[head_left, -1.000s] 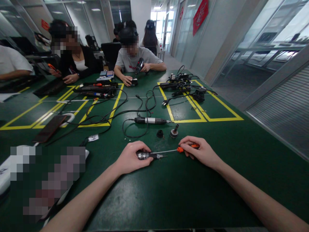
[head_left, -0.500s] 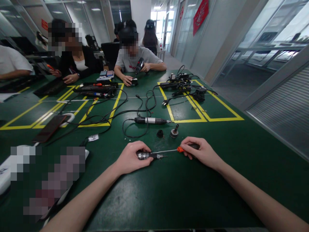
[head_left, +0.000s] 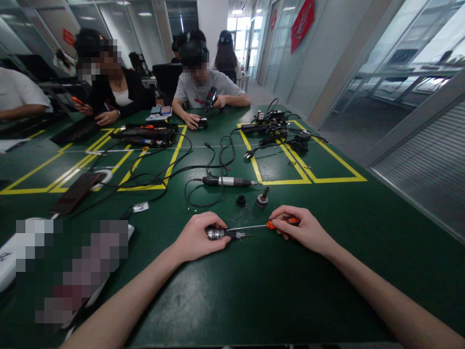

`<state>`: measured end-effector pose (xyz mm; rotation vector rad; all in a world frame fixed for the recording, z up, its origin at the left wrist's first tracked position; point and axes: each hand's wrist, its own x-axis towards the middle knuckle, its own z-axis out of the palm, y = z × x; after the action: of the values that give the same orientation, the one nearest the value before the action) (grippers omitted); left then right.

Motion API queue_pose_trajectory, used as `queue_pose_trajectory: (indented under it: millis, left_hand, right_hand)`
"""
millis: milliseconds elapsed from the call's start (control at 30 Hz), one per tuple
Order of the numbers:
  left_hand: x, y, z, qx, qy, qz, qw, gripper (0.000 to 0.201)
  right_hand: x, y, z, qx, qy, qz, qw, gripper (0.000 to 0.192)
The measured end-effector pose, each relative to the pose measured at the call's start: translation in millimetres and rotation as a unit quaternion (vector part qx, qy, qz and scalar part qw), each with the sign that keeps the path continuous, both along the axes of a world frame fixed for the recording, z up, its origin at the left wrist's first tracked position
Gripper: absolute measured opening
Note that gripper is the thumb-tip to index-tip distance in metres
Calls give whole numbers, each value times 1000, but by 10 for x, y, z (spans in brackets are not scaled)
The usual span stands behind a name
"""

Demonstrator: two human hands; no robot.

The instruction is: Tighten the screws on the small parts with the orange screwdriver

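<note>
On the near edge of the green bench mat (head_left: 254, 291), the left hand (head_left: 198, 237) is clamped round a small metal tool body (head_left: 221, 234), pinning it flat with its nose pointing right. The right hand (head_left: 303, 228) is closed on the orange-and-black handle of a screwdriver (head_left: 271, 225), whose thin shaft runs left so the tip sits at the metal piece, right by the left fingers.

How far along? I'd say mid-teardown or mid-rebuild, can't tell which. A black cap (head_left: 240, 200) and a little collet-looking part (head_left: 262, 198) lie loose just behind the hands, so something's already off. The driver is engaged, so that fastener isn't finished, and the loose bits aren't fitted to anything.

Just beyond those is a corded rotary tool (head_left: 227, 182) lying crosswise, its cable looping left. A dark phone (head_left: 74, 193) lies off to the left. The mat has yellow tape boxes (head_left: 312, 179), with a heap of black chargers and cables (head_left: 276, 131) in the far right one.

It's a shared table: other people sit across it with their own tools, and one holds a drill (head_left: 210, 99). There are glass partitions along the right, a corridor behind, and a red sign (head_left: 301, 22) high on the wall.
</note>
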<state>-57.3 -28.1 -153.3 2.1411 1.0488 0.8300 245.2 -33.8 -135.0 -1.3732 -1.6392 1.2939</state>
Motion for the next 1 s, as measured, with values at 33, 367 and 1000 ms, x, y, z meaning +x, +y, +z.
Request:
queue_pose_trajectory:
  millis: [33,367,1000]
  left_hand:
    - [-1,0,-3,1,-1,0,1000,10]
    - [-5,-3,-6,-2,2,1,1000,10]
    - [1,2,-6,-2,7,1,1000,10]
  right_hand:
    - [1,0,-19,-7,1,4,1000,51]
    - [0,7,10,-10,22,-6,1000,48]
    - [8,15,20,54,-21,-16,998,40]
